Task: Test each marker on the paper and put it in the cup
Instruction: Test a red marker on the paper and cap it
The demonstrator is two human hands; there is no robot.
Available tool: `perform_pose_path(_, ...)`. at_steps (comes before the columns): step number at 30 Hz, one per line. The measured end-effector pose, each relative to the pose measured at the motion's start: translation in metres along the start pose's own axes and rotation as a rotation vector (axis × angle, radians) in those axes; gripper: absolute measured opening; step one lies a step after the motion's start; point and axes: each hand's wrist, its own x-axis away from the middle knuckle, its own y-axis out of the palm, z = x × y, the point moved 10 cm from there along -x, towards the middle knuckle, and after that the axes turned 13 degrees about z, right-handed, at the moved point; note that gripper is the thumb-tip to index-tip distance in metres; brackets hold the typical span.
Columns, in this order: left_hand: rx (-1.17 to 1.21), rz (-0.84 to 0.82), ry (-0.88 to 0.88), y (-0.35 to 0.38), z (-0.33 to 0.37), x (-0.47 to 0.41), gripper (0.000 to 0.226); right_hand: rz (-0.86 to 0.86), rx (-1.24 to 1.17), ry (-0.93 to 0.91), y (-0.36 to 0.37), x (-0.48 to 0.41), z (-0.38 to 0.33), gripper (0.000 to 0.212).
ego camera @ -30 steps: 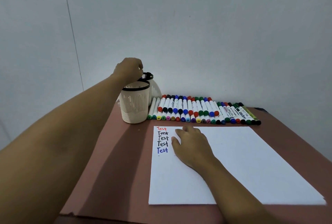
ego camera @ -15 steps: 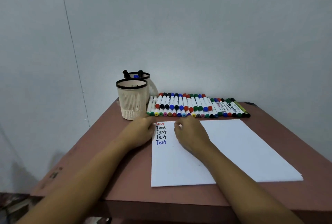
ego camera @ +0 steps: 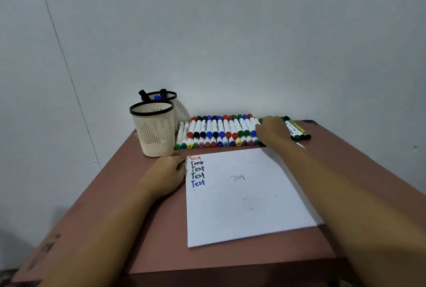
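Row of white-barrelled markers with coloured caps (ego camera: 221,131) at frame centre, against wall. Right hand (ego camera: 272,131) resting over row's right part, grasp unclear. Left hand (ego camera: 171,169) flat, empty, at white paper sheet (ego camera: 242,206) left edge. Markers likely light, stiff, smooth; pinch mid-barrel. Rear beige mesh cup with black rim (ego camera: 178,111) holds tested markers.

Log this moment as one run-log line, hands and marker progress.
left hand: flat at paper edge | right hand: on marker row, grasp unclear | paper: five test words | rear cup: markers inside
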Motion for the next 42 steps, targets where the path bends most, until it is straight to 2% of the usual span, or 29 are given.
perform_pose_path(5,-0.005,0.009,0.004,0.000,0.000,-0.001,0.032,-0.028,0.102,0.004,0.016,-0.010,0.006,0.027)
perform_pose_path(8,-0.005,0.005,0.009,0.000,0.000,-0.001,0.032,0.006,0.086,0.026,0.016,-0.013,0.006,0.020)
perform_pose_path(11,-0.003,0.003,0.009,0.000,0.001,0.000,0.032,0.019,0.058,0.051,0.015,-0.014,0.008,0.002)
perform_pose_path(12,-0.003,0.004,0.010,0.000,0.001,0.000,0.032,0.035,0.042,0.050,0.014,-0.014,0.007,0.003)
perform_pose_path(17,-0.001,0.019,0.023,-0.003,0.003,0.000,0.033,0.215,-0.182,0.077,-0.021,-0.009,-0.001,0.022)
perform_pose_path(20,0.003,0.039,0.010,-0.006,0.002,-0.001,0.032,0.325,-0.337,0.063,-0.050,0.002,-0.012,0.019)
perform_pose_path(22,0.022,0.085,0.003,-0.011,0.001,-0.001,0.030,0.331,-0.462,0.035,-0.062,0.012,-0.023,0.018)
perform_pose_path(25,0.082,0.211,0.011,-0.025,0.003,-0.001,0.031,0.234,-0.648,0.018,-0.070,0.034,-0.040,0.015)
perform_pose_path(29,0.208,0.403,0.086,-0.052,0.018,0.005,0.046,0.069,-0.773,0.017,-0.061,0.079,-0.062,0.007)
perform_pose_path(32,0.191,0.373,0.190,-0.052,0.029,0.009,0.051,-0.030,-0.845,0.035,-0.045,0.105,-0.072,0.010)
perform_pose_path(38,0.116,0.292,0.245,-0.042,0.039,0.010,0.027,-0.087,-1.042,0.211,-0.027,0.115,-0.066,0.015)
perform_pose_path(42,0.116,0.256,0.246,-0.038,0.047,0.009,0.026,-0.312,-1.287,0.355,-0.002,0.126,-0.074,0.024)
